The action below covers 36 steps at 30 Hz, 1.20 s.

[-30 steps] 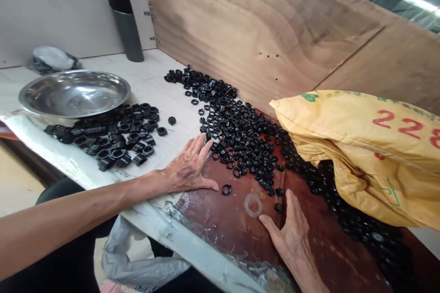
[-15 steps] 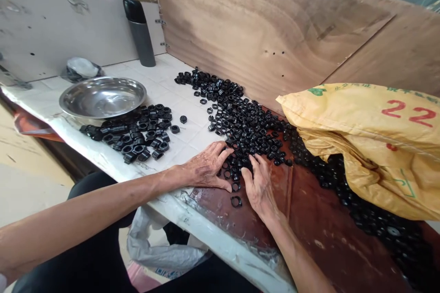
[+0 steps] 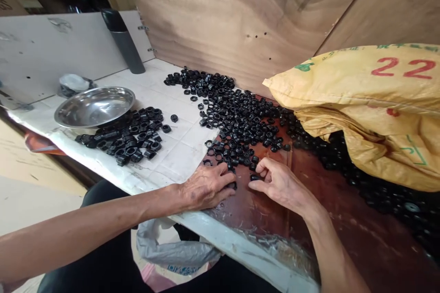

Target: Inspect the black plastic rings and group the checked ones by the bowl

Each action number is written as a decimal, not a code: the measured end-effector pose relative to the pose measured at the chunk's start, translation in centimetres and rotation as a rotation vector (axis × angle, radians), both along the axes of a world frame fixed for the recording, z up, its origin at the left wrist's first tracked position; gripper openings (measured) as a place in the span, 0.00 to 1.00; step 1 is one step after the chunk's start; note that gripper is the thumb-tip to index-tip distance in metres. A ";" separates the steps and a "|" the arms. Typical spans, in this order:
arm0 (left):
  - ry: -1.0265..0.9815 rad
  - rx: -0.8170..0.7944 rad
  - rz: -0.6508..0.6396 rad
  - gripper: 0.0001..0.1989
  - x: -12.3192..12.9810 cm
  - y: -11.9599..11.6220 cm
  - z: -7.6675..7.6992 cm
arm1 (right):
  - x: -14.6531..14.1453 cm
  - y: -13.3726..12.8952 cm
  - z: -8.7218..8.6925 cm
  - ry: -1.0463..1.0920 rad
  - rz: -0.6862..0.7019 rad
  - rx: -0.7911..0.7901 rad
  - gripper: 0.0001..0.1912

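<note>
My left hand (image 3: 208, 186) rests at the near edge of a loose heap of small black plastic rings (image 3: 240, 123). Its fingers are curled around black rings, mostly hidden beneath them. To the right, my right hand (image 3: 277, 182) pinches one black ring (image 3: 255, 177) between thumb and forefinger, low over the reddish-brown surface (image 3: 264, 206). On the white part of the table, a smaller pile of chunkier black ring parts (image 3: 134, 139) lies beside a shallow steel bowl (image 3: 94, 106).
A dark flask (image 3: 125, 46) stands at the back left against a pale panel. At the right, a yellow woven sack (image 3: 343, 82) spills more black parts (image 3: 388, 192). A plywood board (image 3: 223, 18) walls the back. Below the table edge hangs a whitish bag (image 3: 175, 249).
Both hands have drawn back toward the near edge, away from the heap. Their fingers have closed on black rings, and the right hand has moved rightward. The camera view has shifted.
</note>
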State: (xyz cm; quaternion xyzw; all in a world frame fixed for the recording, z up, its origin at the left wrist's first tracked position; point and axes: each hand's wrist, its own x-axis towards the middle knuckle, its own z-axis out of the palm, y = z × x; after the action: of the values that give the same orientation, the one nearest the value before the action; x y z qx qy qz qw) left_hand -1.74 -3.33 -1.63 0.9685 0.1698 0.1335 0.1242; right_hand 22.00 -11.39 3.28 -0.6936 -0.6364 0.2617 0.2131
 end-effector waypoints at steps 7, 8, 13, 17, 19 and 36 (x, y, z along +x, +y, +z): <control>-0.057 -0.060 0.063 0.11 1.1 1.0 0.4 | -0.3 0.5 -2.0 -0.040 0.023 0.079 0.04; -0.105 -0.070 0.067 0.10 1.0 0.9 0.1 | -0.3 0.6 -1.9 -0.013 0.017 0.077 0.04; -0.376 -0.160 0.086 0.11 0.4 0.9 -0.8 | -1.5 0.8 -1.3 0.274 -0.005 0.049 0.07; -0.478 -0.247 0.066 0.14 0.3 1.3 -0.4 | -2.6 1.0 -1.8 0.579 -0.078 -0.017 0.12; -0.502 -0.285 0.058 0.14 0.3 1.5 0.0 | -2.9 1.2 -2.1 0.681 -0.135 -0.009 0.15; -0.580 -0.742 0.161 0.15 0.3 2.0 1.7 | -4.0 1.1 -1.9 1.158 -0.273 0.054 0.17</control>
State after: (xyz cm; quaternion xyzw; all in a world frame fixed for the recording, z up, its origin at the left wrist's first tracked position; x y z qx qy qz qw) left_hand -1.43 -1.31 0.09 0.7653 0.2389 0.3377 0.4932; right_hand 18.03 -10.31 1.34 -0.5081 -0.3279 0.5515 0.5746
